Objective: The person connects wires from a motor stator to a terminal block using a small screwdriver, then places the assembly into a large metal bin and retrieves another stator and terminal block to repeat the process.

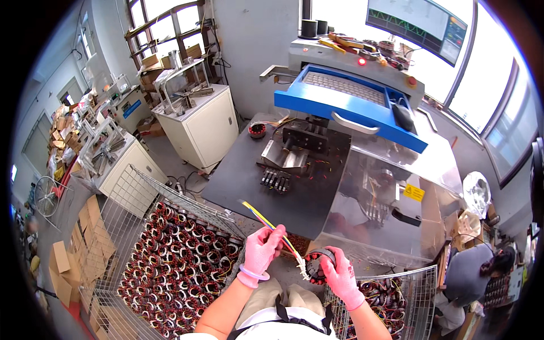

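Observation:
Pink gloves cover both of my hands. My right hand (pixel 342 279) grips a round motor stator (pixel 315 267), dark with a ring of windings, in front of my lap. Its bundle of yellow, blue, red and white lead wires (pixel 290 248) runs up and left to my left hand (pixel 262 249), whose closed fingers pinch it; the loose ends stick out beyond them. Past my hands, a black worktop (pixel 241 184) carries a metal fixture (pixel 292 153) and a row of terminal clips (pixel 275 180). Another stator (pixel 256 131), with red on it, sits at the worktop's far left corner.
A wire basket (pixel 131 187) full of stators stands at my left, and a second wire basket (pixel 435 289) holds more at my right. A clear cover (pixel 362 226) and a blue keyboard drawer (pixel 340 107) flank the worktop. A co-worker (pixel 469 275) bends at far right.

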Available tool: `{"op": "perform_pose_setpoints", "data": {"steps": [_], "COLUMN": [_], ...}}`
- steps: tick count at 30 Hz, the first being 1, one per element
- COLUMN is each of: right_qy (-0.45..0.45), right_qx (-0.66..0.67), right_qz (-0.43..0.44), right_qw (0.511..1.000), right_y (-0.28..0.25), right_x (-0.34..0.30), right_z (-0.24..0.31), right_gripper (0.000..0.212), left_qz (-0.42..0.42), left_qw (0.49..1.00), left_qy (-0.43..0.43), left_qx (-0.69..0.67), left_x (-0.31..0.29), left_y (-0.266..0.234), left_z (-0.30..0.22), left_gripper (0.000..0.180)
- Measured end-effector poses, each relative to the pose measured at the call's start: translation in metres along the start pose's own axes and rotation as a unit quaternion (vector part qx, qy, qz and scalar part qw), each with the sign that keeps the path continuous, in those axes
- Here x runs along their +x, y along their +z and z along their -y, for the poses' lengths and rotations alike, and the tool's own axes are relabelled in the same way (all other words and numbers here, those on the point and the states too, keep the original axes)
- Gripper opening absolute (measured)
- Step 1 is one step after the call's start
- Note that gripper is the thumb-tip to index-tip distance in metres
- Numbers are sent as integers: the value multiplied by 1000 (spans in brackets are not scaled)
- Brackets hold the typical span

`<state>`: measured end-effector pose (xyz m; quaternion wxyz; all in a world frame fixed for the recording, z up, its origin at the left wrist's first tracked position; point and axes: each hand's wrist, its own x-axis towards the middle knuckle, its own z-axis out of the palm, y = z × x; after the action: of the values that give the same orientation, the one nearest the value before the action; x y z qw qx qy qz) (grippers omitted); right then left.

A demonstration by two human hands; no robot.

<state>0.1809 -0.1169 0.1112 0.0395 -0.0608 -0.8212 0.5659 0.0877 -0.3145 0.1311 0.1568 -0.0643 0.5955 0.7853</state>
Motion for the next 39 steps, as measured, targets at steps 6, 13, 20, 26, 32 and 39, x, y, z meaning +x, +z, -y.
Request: {"op": "perform_pose_setpoints", "data": {"steps": [6, 13, 20, 26, 32, 39], "right_qy": [115, -146, -89, -125, -120, 192], "right_qx": [55, -269, -260, -299, -275, 47], "right_qz": [0, 6, -112, -108, -146, 54], "right_qw": [992, 952, 955, 940, 943, 979], "right_y": [51, 104, 116, 105, 101, 150], "right_x": [79, 219, 363, 436, 444, 375], "right_z": [4, -10, -37, -46, -48, -28], "right_gripper": [40, 37, 45, 47, 42, 34], "left_qz": [-132, -113, 60, 82, 95, 123], "left_qw": [985, 983, 994, 994, 991, 929], "left_qy": [99, 121, 87, 79, 82, 222], "left_qx": [-42, -78, -2, 3, 45, 270], "left_x": [63, 153, 234, 291, 309, 303], "left_y": [-48, -127, -142, -128, -117, -114], "left_z": [-3, -30, -2, 10, 13, -1], "left_gripper": [23, 24, 21, 21, 20, 29]}}
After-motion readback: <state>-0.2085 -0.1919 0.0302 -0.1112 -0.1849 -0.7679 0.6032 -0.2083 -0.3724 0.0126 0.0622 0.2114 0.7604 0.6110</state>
